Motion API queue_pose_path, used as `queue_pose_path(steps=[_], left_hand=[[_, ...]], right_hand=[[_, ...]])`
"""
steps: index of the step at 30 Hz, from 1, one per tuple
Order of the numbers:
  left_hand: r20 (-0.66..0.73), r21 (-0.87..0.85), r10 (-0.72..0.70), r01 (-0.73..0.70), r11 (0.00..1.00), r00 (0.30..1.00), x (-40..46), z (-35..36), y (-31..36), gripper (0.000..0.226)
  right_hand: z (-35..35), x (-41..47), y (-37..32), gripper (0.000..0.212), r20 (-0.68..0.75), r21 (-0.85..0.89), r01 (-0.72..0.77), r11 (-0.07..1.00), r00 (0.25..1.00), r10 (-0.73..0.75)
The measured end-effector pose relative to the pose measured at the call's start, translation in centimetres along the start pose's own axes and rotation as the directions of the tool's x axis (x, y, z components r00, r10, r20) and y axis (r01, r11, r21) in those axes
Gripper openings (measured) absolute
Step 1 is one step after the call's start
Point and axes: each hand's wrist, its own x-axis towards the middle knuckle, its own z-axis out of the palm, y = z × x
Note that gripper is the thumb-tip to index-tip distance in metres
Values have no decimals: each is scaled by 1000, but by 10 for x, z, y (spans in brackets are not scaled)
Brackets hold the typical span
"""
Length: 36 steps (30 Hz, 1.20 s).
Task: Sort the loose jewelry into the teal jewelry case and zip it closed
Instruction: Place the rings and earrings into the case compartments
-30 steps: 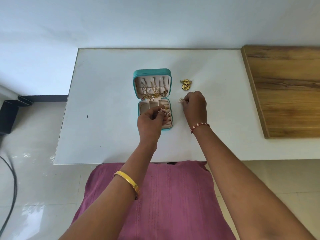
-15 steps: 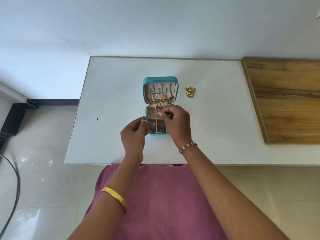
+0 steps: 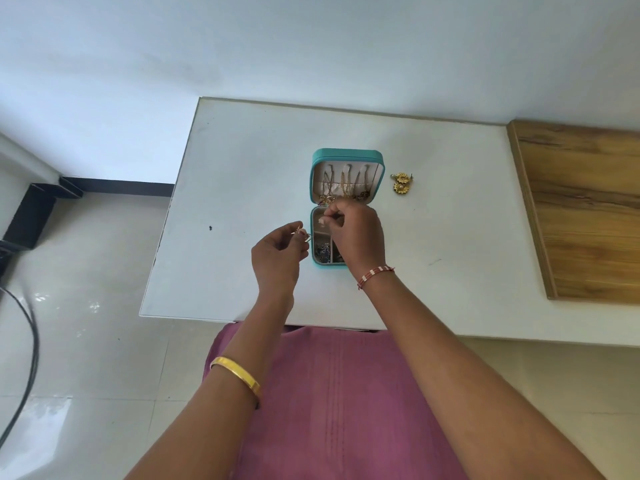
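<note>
Two gold flower earrings (image 3: 401, 183) beside case (image 3: 348, 154), right hand (image 3: 356, 233) over tray

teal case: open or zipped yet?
Open. The teal case lies with its lid flat back, chains hanging inside, and the tray compartments exposed under the right hand.

A plain room in a home, it seems: a white rectangular desk (image 3: 242, 174) against a bare pale wall (image 3: 311, 46), glossy cream floor tiles (image 3: 86, 341), and a wood-grain board (image 3: 588, 209) alongside.
</note>
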Motion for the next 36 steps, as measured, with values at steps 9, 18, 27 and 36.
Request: queue_pose_path(steps=[9, 18, 27, 36], left_hand=[[80, 53, 21, -25, 998, 997, -2, 3, 3, 18], [138, 168, 50, -73, 983, 989, 0, 10, 9, 42], [36, 120, 40, -44, 992, 999, 1, 9, 9, 26], [92, 47, 30, -34, 998, 995, -19, 28, 14, 25]], right_hand=[[-15, -17, -7, 19, 46, 302, -115, 946, 993, 106], [-17, -11, -13, 15, 94, 323, -118, 939, 991, 92], [-6, 4, -7, 16, 66, 245, -166, 955, 986, 155], [-32, -6, 34, 17, -218, 384, -229, 895, 919, 328]])
